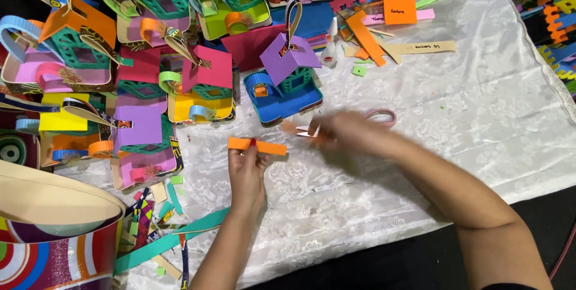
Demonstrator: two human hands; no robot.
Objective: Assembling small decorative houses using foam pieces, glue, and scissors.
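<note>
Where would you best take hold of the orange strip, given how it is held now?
Probably the strip's free right end. The orange strip lies level and flat, with the left hand pinching it from below near the middle. Its right half sticks out clear, so fingers coming from the right could pinch across its thin faces. The right hand is blurred there, seemingly holding scissors.

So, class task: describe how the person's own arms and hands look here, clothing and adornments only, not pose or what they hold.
Both forearms are bare, with no sleeves, gloves or watch showing. The left hand has a red-painted thumbnail. The right hand is motion-blurred, so any rings or nail colour cannot be told. A dark garment edge may show at the right upper arm, bottom edge.
</note>
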